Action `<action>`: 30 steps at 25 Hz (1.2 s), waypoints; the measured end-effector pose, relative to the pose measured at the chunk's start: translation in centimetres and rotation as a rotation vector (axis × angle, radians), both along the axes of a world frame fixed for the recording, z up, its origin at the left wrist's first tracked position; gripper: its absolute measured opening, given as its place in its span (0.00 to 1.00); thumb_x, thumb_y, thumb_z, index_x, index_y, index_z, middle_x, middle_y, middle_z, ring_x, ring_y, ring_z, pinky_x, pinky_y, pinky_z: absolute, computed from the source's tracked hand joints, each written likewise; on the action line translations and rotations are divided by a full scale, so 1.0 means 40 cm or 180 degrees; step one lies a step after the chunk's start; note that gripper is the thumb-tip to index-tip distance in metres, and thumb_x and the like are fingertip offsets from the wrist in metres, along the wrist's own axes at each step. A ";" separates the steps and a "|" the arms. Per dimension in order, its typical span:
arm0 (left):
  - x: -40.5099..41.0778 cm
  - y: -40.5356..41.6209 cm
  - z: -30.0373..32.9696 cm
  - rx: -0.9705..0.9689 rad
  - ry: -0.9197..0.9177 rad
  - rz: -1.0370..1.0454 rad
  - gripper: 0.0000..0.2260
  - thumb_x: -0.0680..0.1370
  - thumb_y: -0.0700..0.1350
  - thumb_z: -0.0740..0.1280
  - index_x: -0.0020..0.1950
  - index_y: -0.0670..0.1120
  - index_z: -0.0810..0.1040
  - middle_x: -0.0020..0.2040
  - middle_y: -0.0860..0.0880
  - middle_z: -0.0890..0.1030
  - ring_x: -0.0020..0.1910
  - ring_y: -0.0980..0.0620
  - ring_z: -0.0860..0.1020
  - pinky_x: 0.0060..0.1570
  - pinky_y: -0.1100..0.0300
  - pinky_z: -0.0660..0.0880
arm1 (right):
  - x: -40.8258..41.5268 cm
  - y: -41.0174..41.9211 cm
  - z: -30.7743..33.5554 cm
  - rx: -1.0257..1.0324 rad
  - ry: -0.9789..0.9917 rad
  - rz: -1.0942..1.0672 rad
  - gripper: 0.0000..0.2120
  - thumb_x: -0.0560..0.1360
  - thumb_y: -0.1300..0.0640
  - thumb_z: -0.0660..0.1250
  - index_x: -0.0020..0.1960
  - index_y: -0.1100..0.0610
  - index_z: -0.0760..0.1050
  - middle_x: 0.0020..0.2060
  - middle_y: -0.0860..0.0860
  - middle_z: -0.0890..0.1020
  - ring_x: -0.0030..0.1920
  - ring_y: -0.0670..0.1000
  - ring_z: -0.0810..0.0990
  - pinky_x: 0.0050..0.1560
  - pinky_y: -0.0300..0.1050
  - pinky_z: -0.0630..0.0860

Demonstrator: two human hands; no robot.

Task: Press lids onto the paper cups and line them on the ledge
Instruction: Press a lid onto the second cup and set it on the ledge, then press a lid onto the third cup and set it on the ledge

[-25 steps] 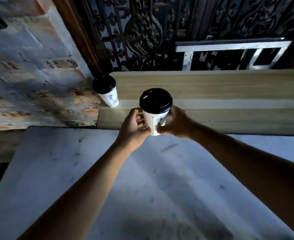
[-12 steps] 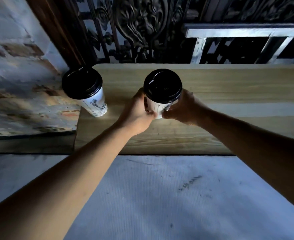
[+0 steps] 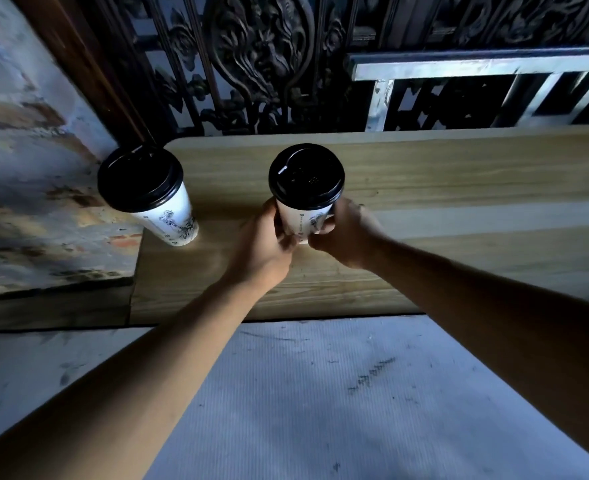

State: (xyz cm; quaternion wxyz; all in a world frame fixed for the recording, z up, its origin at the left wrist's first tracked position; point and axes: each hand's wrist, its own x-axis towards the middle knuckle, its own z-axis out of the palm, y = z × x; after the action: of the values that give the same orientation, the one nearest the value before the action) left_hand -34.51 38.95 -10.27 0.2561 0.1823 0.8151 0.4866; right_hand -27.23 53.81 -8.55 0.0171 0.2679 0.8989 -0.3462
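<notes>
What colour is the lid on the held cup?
Black, on the white printed paper cup held in both hands; lid clearest in head view.

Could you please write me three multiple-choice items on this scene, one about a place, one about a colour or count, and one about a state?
1. Where does the free-standing cup stand?
A. at the left end of the wooden ledge
B. on the grey floor
C. to the right of the held cup

2. What colour are the lids?
A. white
B. black
C. brown

3. How is the held cup gripped?
A. by the left hand alone
B. by its lid, from above
C. by both hands, left and right hand, around its lower body

Answers:
1 A: it stands by the ledge's left corner, near the brick wall.
2 B: both lids are black.
3 C: fingers of each hand curl round the cup's sides.
</notes>
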 end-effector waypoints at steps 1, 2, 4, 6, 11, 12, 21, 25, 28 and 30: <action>0.004 -0.004 0.005 -0.0104 0.0076 -0.0047 0.39 0.71 0.61 0.62 0.77 0.42 0.67 0.70 0.38 0.78 0.69 0.37 0.77 0.70 0.41 0.74 | 0.003 0.000 0.004 -0.0042 -0.0081 0.0013 0.31 0.70 0.59 0.76 0.71 0.57 0.70 0.61 0.53 0.85 0.59 0.55 0.84 0.51 0.43 0.76; 0.003 -0.010 0.009 -0.0223 0.0101 -0.0095 0.39 0.71 0.61 0.63 0.78 0.42 0.66 0.71 0.37 0.77 0.69 0.37 0.77 0.70 0.41 0.74 | 0.010 0.000 0.009 -0.0137 -0.0137 0.0012 0.37 0.70 0.60 0.76 0.76 0.57 0.66 0.65 0.53 0.83 0.61 0.55 0.83 0.51 0.42 0.76; 0.011 -0.032 0.024 -0.0619 0.0458 -0.0231 0.41 0.74 0.51 0.71 0.82 0.41 0.57 0.74 0.37 0.73 0.70 0.36 0.76 0.69 0.43 0.75 | 0.037 0.008 0.023 -0.0236 -0.0252 -0.0085 0.47 0.70 0.61 0.76 0.82 0.57 0.54 0.74 0.56 0.75 0.66 0.57 0.80 0.55 0.44 0.78; 0.047 -0.066 0.043 -0.0851 0.0808 -0.0216 0.45 0.74 0.41 0.75 0.83 0.40 0.50 0.76 0.36 0.69 0.71 0.36 0.74 0.69 0.44 0.75 | 0.092 0.012 0.059 -0.0098 -0.0553 -0.0091 0.49 0.73 0.57 0.75 0.84 0.57 0.49 0.79 0.58 0.67 0.72 0.60 0.73 0.58 0.43 0.72; 0.229 -0.157 0.151 -0.1036 0.0748 -0.0450 0.37 0.76 0.47 0.74 0.81 0.43 0.60 0.76 0.39 0.68 0.76 0.42 0.68 0.73 0.54 0.65 | 0.295 -0.030 0.179 -0.0037 -0.0882 0.0084 0.42 0.78 0.50 0.71 0.84 0.56 0.51 0.81 0.59 0.61 0.78 0.61 0.65 0.71 0.49 0.67; 0.270 -0.170 0.181 -0.1022 0.0725 -0.0496 0.35 0.77 0.48 0.74 0.80 0.44 0.63 0.76 0.41 0.68 0.76 0.43 0.68 0.72 0.55 0.65 | 0.339 -0.041 0.202 -0.0061 -0.0870 0.0105 0.41 0.78 0.49 0.70 0.84 0.56 0.52 0.82 0.58 0.61 0.78 0.61 0.64 0.72 0.50 0.66; 0.686 -0.171 0.422 -0.1128 0.0662 -0.0741 0.29 0.78 0.53 0.72 0.77 0.48 0.69 0.75 0.46 0.73 0.75 0.47 0.70 0.70 0.56 0.66 | 0.722 -0.070 0.365 -0.0144 -0.0514 0.0421 0.35 0.80 0.41 0.65 0.82 0.52 0.58 0.81 0.54 0.63 0.78 0.60 0.65 0.75 0.57 0.66; 0.888 -0.195 0.461 -0.1158 0.0604 -0.0454 0.26 0.79 0.39 0.67 0.77 0.47 0.69 0.75 0.45 0.74 0.75 0.46 0.71 0.70 0.60 0.65 | 0.907 -0.076 0.407 -0.0183 -0.0625 0.0635 0.34 0.80 0.40 0.64 0.81 0.50 0.60 0.79 0.57 0.65 0.76 0.62 0.67 0.72 0.58 0.69; 1.019 -0.241 0.447 -0.1263 0.0493 -0.0236 0.28 0.75 0.30 0.63 0.75 0.46 0.73 0.71 0.44 0.79 0.68 0.44 0.79 0.60 0.63 0.71 | 1.045 -0.099 0.434 -0.0301 -0.0454 0.0750 0.29 0.79 0.46 0.66 0.78 0.50 0.65 0.74 0.59 0.70 0.73 0.62 0.70 0.70 0.53 0.70; 1.094 -0.275 0.421 -0.1375 0.0219 -0.0151 0.31 0.74 0.29 0.62 0.75 0.48 0.72 0.70 0.46 0.79 0.56 0.42 0.84 0.47 0.62 0.74 | 1.129 -0.135 0.441 -0.0509 -0.0380 0.0900 0.26 0.78 0.50 0.67 0.75 0.48 0.68 0.73 0.58 0.70 0.72 0.61 0.71 0.70 0.51 0.70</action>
State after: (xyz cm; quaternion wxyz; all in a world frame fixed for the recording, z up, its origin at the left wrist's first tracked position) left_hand 9.23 27.94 6.58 0.2727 0.1587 0.9041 0.2881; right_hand 17.94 48.40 9.09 0.1402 0.1567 0.8946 -0.3942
